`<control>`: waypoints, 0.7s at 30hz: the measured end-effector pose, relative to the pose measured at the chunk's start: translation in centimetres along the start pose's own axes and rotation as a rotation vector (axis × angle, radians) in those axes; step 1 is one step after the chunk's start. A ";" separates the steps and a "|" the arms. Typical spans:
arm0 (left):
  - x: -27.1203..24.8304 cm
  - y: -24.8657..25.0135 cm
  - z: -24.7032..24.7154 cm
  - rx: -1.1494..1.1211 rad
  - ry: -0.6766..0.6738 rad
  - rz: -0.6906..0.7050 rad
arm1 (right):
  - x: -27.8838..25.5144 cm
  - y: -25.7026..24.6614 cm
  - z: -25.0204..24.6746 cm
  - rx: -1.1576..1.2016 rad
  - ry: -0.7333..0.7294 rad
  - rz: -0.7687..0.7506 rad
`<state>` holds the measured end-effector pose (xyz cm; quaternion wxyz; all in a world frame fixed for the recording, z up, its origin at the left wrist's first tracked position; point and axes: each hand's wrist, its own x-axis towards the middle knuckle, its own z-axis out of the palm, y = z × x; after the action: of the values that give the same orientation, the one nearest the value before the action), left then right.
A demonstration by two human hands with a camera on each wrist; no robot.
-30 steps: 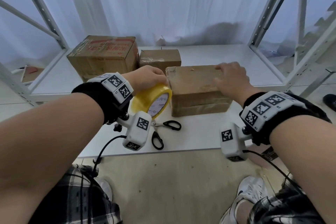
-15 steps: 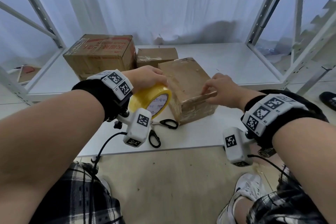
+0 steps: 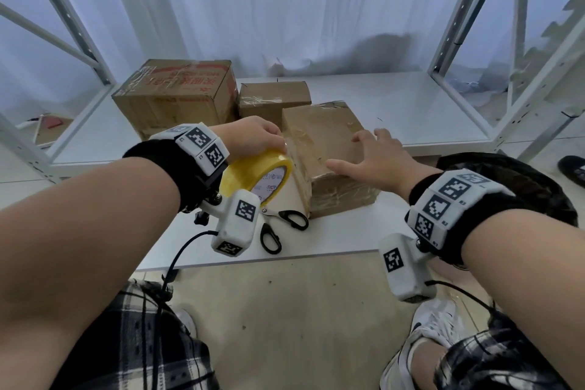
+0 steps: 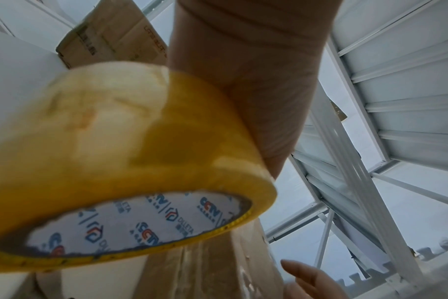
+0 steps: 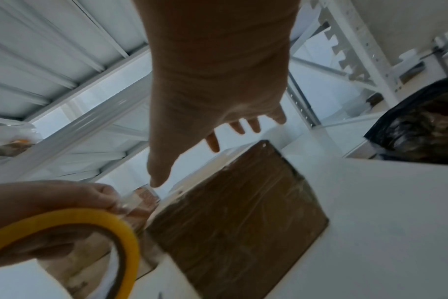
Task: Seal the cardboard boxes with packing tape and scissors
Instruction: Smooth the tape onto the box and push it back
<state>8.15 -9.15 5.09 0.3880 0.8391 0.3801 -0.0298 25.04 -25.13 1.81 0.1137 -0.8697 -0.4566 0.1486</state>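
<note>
The left hand (image 3: 253,138) curls over the top of a yellow tape roll (image 3: 256,175), gripping it just beside the left side of the near box (image 3: 323,149). A strip of clear tape runs from the roll onto that box. The right hand (image 3: 378,157) is spread wide, fingers straight, hovering over the box's right top edge; whether it touches the cardboard cannot be told. The box lies near the front edge of the desk (image 3: 411,111). Black-handled scissors (image 3: 278,228) lie at the front edge, below the roll. A large box (image 3: 177,98) and a small box (image 3: 272,98) stand behind, toward the back left.
</note>
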 end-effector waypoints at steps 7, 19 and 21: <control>-0.9 -3.8 -0.3 0.083 0.274 0.136 | 0.7 -4.5 2.7 -0.130 -0.085 0.157; -2.9 -9.4 3.4 0.686 -0.069 0.089 | 1.4 -3.5 0.5 -0.011 -0.091 0.139; -2.4 -9.0 3.9 0.751 -0.077 0.092 | 0.6 -2.7 -0.4 0.080 -0.019 0.089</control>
<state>1.41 -9.56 -2.43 0.0685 0.9373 0.2898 -0.1811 23.46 -23.13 3.02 0.1374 -0.8826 -0.4120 0.1800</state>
